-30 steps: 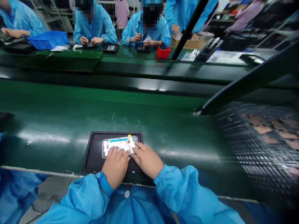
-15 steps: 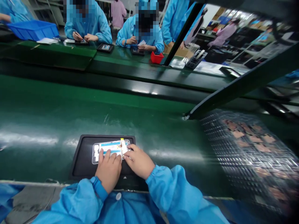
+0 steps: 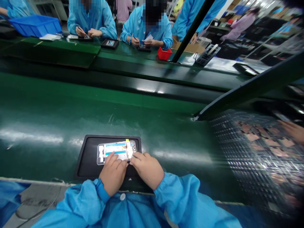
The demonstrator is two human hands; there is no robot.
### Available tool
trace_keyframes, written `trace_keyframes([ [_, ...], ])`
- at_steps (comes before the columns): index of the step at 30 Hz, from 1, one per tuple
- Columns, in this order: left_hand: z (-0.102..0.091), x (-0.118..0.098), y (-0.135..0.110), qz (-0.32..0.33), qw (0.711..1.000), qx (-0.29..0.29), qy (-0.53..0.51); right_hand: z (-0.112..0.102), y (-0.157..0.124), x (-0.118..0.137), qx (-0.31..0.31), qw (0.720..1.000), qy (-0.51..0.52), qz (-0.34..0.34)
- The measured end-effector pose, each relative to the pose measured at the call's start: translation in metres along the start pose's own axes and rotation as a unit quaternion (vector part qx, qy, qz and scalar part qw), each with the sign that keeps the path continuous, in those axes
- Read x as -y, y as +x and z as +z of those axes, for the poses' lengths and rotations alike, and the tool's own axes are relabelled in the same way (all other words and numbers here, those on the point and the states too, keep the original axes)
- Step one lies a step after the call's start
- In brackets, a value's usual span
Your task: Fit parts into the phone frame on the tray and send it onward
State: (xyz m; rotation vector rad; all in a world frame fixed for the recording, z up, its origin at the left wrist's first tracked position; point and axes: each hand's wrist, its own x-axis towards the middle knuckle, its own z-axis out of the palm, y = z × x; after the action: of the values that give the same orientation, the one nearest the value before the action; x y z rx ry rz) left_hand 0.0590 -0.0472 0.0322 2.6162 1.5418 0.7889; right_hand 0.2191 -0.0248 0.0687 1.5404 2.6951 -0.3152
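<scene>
Pressing down on the phone frame [image 3: 117, 152], both hands work its near edge: left hand [image 3: 113, 173] fingers spread flat at mid-length, right hand [image 3: 147, 169] fingertips together at its right end. Frame lies in the black tray [image 3: 86, 158], long axis left-right, just ahead of the knuckles.

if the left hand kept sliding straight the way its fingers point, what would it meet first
The left hand already rests on the white-framed phone assembly; beyond it, probably the far rim of the black rectangular tray, then green conveyor belt.

One phone frame [image 3: 117, 151], one black tray [image 3: 88, 158]
</scene>
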Motion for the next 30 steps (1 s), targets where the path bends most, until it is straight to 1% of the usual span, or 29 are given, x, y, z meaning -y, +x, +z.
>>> trace_keyframes([
  [5, -0.001, 0.0, 0.002, -0.003, 1.0, -0.017, -0.011, 0.003, -0.002, 0.002, -0.016, 1.0, 0.0, 0.001],
  [9, -0.002, 0.001, 0.002, -0.013, 1.0, -0.007, -0.022, 0.007, -0.003, 0.002, -0.032, 0.999, 0.002, -0.008],
  [12, -0.002, 0.001, 0.003, -0.015, 1.0, 0.004, -0.022, 0.009, -0.005, 0.001, -0.032, 0.999, -0.003, -0.004],
  [19, -0.001, 0.002, 0.003, 0.002, 1.0, -0.006, -0.006, 0.009, -0.006, 0.005, -0.027, 1.0, -0.006, 0.013],
  [22, 0.0, 0.002, 0.002, 0.001, 1.0, 0.0, -0.01, 0.011, -0.005, 0.006, -0.029, 0.999, 0.022, 0.028],
  [24, 0.0, 0.001, 0.003, -0.001, 1.0, 0.005, -0.006, 0.013, -0.004, 0.004, -0.034, 0.996, 0.075, 0.031],
  [26, 0.0, -0.001, 0.004, -0.006, 1.0, 0.011, 0.006, 0.013, -0.003, 0.001, -0.055, 0.985, 0.156, 0.043],
  [27, 0.0, -0.002, 0.005, -0.009, 1.0, 0.015, 0.014, 0.012, -0.002, -0.001, -0.074, 0.975, 0.2, 0.063],
  [28, 0.0, -0.003, 0.007, -0.012, 1.0, 0.019, 0.021, 0.01, -0.002, -0.003, -0.096, 0.96, 0.243, 0.099],
  [30, 0.0, -0.004, 0.01, -0.018, 0.999, 0.027, 0.033, 0.007, -0.001, -0.006, -0.139, 0.916, 0.319, 0.201],
])
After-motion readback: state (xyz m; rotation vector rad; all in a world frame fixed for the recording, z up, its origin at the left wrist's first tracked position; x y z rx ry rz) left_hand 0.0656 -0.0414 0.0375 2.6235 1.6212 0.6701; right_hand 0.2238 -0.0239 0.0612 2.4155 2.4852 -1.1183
